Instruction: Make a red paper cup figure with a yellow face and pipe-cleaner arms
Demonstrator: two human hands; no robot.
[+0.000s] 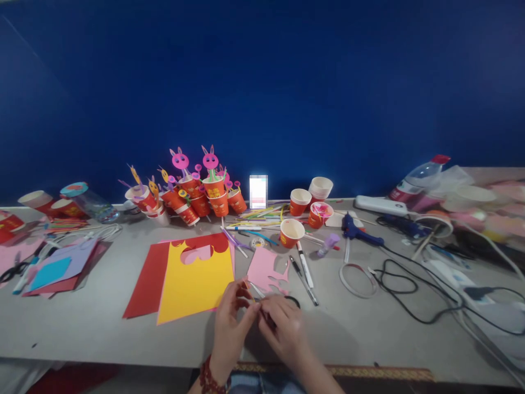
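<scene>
My left hand (233,317), with a beaded bracelet at its wrist, is closed in a pinch near the front of the table. Between its thumb and fingers shows the edge of a thin orange piece (250,291), perhaps paper. The closed fingertips of my right hand (284,327) meet my left thumb at the lower end of this piece; its full shape is hidden. Beneath and behind my right hand lies a pair of scissors (292,301), mostly covered. Just beyond my hands is a cut pink paper sheet (262,266). Left of them, a notched yellow sheet (197,287) overlaps a red one (145,284).
Red paper cups with pink rabbit figures (214,191) stand at the back left. Markers (305,265), a paper cup (292,234) and a tape ring (357,280) lie beyond my hands. A blue glue gun (361,233) trails a black cable (414,314) across the right side.
</scene>
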